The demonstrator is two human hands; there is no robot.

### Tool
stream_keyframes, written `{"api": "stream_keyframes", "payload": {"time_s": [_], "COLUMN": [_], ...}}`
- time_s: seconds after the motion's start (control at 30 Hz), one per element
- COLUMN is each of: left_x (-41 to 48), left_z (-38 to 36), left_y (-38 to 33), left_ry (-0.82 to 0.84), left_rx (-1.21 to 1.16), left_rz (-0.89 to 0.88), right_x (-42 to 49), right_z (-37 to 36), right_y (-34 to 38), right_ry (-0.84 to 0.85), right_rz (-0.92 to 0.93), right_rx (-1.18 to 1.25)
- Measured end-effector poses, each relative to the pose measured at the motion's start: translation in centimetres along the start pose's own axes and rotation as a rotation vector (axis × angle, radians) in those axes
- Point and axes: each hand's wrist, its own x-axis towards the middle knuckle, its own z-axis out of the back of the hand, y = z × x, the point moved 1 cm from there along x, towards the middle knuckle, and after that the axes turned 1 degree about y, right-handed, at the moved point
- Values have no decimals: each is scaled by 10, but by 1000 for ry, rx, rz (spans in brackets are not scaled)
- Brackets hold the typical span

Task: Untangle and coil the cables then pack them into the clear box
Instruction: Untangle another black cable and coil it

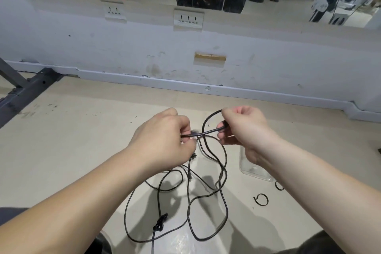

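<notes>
A long black cable (223,202) lies in loose tangled loops on the pale floor between my arms, with a tight knot (160,223) low in the tangle. My left hand (162,138) pinches a strand of it at chest height. My right hand (245,128) grips the same cable, which arches in a small loop between the two hands. The clear box (253,168) sits on the floor to the right, partly hidden under my right wrist.
Two small black cable ties (261,199) lie on the floor right of the tangle, one half hidden by my right forearm. A white wall with sockets (188,19) and a mirror runs ahead. A dark metal frame (31,86) stands at far left.
</notes>
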Motion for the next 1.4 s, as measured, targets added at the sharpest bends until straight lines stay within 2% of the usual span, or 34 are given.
{"api": "stream_keyframes", "payload": {"time_s": [0.1,0.2,0.27,0.37,0.43,0.53,0.6,0.7,0.73,0.77,0.83,0.9,0.97,1.17,1.27,1.4], "left_x": [1,2,1,-3,-6,-10,-5,4,4,3,0,-1,1,5,9,17], "left_z": [-3,1,3,1,-2,-3,3,18,20,18,11,5,4,18,27,36], "left_y": [-1,5,4,-7,-11,-13,-5,12,13,13,8,3,0,-5,-4,2], "left_ry": [-7,62,149,288,351,454,307,-100,-126,-85,76,195,213,-33,-151,-256], "left_rx": [-17,-216,-421,-664,-657,-455,-434,-277,-263,-301,-476,-604,-632,-718,-984,-1425], "left_rz": [-47,98,151,159,91,-36,-4,19,-8,-36,-68,-126,-128,28,167,371], "right_x": [6,13,14,7,2,-4,-6,-9,-11,-13,-15,-13,-12,-14,-12,-7], "right_z": [1,10,16,14,9,2,2,5,4,2,0,0,1,6,7,5], "right_y": [-4,0,5,11,12,9,6,5,5,4,3,2,2,5,0,-10], "right_ry": [-75,-99,-26,231,351,385,357,425,489,552,612,584,550,752,847,830], "right_rz": [40,6,-90,-239,-258,-221,-157,-35,-20,-12,15,52,75,-92,-121,-156], "right_rx": [-71,44,200,456,477,341,211,22,1,-12,-69,-147,-169,-72,-144,-196]}}
